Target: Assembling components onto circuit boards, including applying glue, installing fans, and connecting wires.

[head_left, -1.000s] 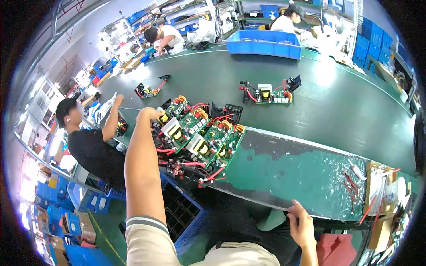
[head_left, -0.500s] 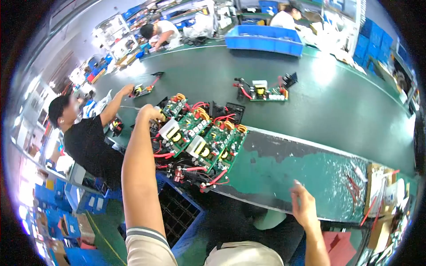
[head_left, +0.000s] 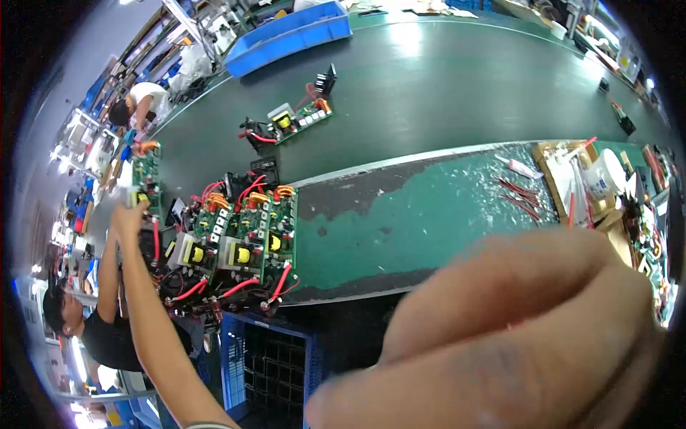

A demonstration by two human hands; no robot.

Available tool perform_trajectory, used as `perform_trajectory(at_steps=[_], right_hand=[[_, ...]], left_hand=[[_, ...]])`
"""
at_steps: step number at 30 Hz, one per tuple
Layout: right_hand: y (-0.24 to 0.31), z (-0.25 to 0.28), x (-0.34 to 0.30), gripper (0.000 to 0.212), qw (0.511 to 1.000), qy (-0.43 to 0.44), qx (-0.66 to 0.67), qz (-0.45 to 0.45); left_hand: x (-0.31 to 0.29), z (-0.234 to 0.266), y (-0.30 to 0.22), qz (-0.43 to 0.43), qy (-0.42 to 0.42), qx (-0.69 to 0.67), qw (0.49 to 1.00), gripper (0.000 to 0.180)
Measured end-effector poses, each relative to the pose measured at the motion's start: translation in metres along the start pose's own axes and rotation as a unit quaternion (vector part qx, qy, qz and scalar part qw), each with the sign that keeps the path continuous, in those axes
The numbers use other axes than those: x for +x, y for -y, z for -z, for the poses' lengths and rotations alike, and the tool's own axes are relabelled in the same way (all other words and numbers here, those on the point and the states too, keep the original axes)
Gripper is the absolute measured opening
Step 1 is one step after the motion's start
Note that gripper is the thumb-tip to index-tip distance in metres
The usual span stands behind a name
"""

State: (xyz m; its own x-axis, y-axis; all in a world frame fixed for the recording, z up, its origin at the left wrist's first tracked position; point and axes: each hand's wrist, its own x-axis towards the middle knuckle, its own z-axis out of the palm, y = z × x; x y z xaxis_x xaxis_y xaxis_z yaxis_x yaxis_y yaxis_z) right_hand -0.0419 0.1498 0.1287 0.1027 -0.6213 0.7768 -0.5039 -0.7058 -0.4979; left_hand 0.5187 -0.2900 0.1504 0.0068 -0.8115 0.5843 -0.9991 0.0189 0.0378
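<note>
At the left, my left hand grips a green circuit board near its lower end, beside the yellow-wrapped transformer. A red wire hangs from that board. Just right of it, several similar circuit boards stand packed together with orange coils, red wires and black parts. My right hand looms large and blurred at the lower right, very near the camera. Its fingers are curled together; what they hold, if anything, is hidden.
Another circuit board lies on the green table farther back, below a blue bin. Red wires, a white tube and a cardboard box sit at the right. A blue crate stands below the edge. A co-worker is at the left.
The view has swung right, shifting the table's contents leftward. My left hand has drawn its board away from the packed boards. My right hand has risen close to the camera.
</note>
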Motion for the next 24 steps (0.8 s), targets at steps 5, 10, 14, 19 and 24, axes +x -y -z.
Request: perform_trajectory(at_steps=[5, 10, 14, 19, 24], right_hand=[[0.011, 0.008, -0.003, 0.028, 0.997, -0.036, -0.050, -0.050], [-0.074, 0.005, -0.064, 0.065, 0.918, -0.180, 0.121, -0.333], [-0.149, -0.002, -0.147, 0.083, 0.717, -0.332, 0.471, -0.394], [-0.121, 0.010, -0.204, 0.067, 0.664, -0.298, 0.570, -0.381], [-0.070, -0.015, -0.271, 0.066, 0.666, -0.327, 0.460, -0.488]], left_hand=[[-0.037, 0.057, -0.162, -0.121, 0.031, -0.160, 0.979, 0.077], [-0.155, 0.105, -0.260, -0.164, 0.155, -0.508, 0.831, 0.072], [-0.223, 0.101, -0.346, -0.387, 0.194, -0.340, 0.835, 0.067], [-0.273, 0.067, -0.383, -0.472, 0.348, -0.312, 0.748, 0.064], [-0.291, 0.022, -0.419, -0.614, 0.348, -0.334, 0.624, 0.059]])
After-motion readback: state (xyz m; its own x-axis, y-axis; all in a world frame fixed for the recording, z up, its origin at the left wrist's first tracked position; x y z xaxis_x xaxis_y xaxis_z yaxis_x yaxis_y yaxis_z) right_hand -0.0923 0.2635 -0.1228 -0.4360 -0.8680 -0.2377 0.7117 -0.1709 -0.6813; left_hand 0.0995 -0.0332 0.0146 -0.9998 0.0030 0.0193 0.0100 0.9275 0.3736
